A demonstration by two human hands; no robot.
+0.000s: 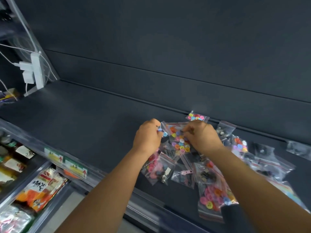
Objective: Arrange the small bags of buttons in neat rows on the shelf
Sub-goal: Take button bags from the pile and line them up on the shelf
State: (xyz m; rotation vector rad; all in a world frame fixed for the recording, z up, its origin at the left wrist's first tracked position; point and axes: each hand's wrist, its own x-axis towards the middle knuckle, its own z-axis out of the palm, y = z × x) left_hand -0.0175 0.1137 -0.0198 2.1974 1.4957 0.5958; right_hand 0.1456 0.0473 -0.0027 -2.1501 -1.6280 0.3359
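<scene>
Both hands, left hand (pixel 148 138) and right hand (pixel 201 137), pinch one button bag (pixel 178 138) lying flat, long axis front-to-back on shelf (pixel 101 125)

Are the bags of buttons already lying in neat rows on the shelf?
No, the bags of buttons lie overlapping in a loose pile on the shelf, beneath both hands.

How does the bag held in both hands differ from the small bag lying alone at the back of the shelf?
The held bag is pinched by the left hand and right hand over the pile; the back bag lies untouched, apart. The held bag looks larger and fuller. Both are clear and hold mixed bright buttons.
</scene>
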